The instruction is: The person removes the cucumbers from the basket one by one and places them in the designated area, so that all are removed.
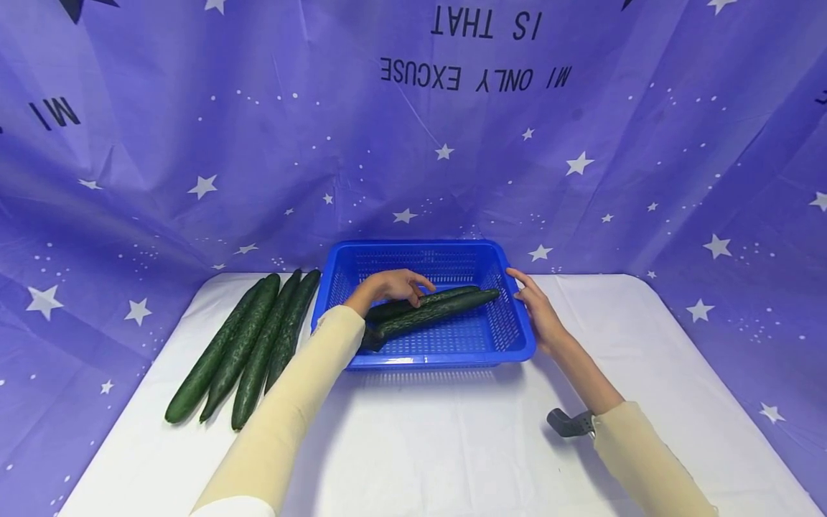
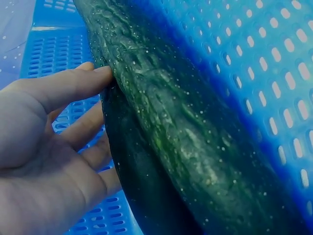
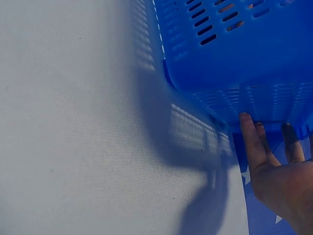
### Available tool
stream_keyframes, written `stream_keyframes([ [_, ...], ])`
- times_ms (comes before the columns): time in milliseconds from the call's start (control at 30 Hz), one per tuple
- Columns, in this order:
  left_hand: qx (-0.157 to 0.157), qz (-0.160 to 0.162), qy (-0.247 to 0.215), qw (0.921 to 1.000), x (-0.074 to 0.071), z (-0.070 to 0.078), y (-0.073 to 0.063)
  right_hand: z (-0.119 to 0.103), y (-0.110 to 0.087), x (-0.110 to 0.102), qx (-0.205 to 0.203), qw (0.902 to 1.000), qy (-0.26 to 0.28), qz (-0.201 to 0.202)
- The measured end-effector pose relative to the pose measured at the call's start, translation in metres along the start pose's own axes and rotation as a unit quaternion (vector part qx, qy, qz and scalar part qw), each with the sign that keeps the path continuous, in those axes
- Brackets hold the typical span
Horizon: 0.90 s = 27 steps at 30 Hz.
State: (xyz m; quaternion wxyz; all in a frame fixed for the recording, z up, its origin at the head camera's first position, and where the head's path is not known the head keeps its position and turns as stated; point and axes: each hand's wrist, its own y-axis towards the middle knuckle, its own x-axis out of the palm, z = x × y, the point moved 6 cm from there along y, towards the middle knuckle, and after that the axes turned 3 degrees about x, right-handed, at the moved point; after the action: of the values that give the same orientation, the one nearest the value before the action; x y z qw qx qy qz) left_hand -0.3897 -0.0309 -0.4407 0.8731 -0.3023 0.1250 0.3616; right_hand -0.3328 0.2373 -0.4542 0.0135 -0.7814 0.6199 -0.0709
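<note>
Two dark green cucumbers lie side by side in a blue plastic basket (image 1: 413, 359), the nearer cucumber (image 1: 446, 309) and the farther cucumber (image 1: 452, 293) both slanting up to the right. My left hand (image 1: 395, 285) reaches into the basket over them. In the left wrist view its thumb (image 2: 88, 81) touches the cucumbers' side, while the other fingers spread loosely beside the farther one, their tips partly hidden. At the basket's right end, my right hand (image 1: 539, 309) touches the rim and outer wall with extended fingers (image 3: 252, 142).
Several more cucumbers (image 1: 248, 345) lie side by side on the white-covered table (image 1: 452, 445), left of the basket. A purple starred cloth (image 1: 362, 179) hangs behind and at both sides. A dark grey device (image 1: 571, 424) is at the right wrist.
</note>
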Motion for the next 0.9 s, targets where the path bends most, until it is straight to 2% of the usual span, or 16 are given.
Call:
stream_keyframes([
  [167, -0.018, -0.003, -0.003, 0.9998, 0.001, 0.001, 0.000, -0.001, 0.000, 0.000, 0.000, 1.0000, 0.005, -0.001],
  [333, -0.014, -0.006, 0.006, 0.9999, 0.001, 0.003, 0.002, -0.001, 0.001, 0.000, 0.000, 0.9999, 0.013, -0.003],
  [533, 0.016, 0.003, 0.026, 0.9995, -0.001, 0.008, 0.001, -0.001, 0.002, 0.001, 0.001, 0.9998, 0.020, -0.003],
  [767, 0.056, 0.037, 0.049, 0.9965, -0.008, 0.014, -0.006, -0.001, 0.001, 0.001, 0.000, 0.9999, 0.012, -0.003],
  [900, 0.071, 0.062, 0.046, 0.9945, -0.016, 0.016, -0.011, -0.001, 0.000, 0.001, -0.002, 1.0000, 0.009, -0.002],
])
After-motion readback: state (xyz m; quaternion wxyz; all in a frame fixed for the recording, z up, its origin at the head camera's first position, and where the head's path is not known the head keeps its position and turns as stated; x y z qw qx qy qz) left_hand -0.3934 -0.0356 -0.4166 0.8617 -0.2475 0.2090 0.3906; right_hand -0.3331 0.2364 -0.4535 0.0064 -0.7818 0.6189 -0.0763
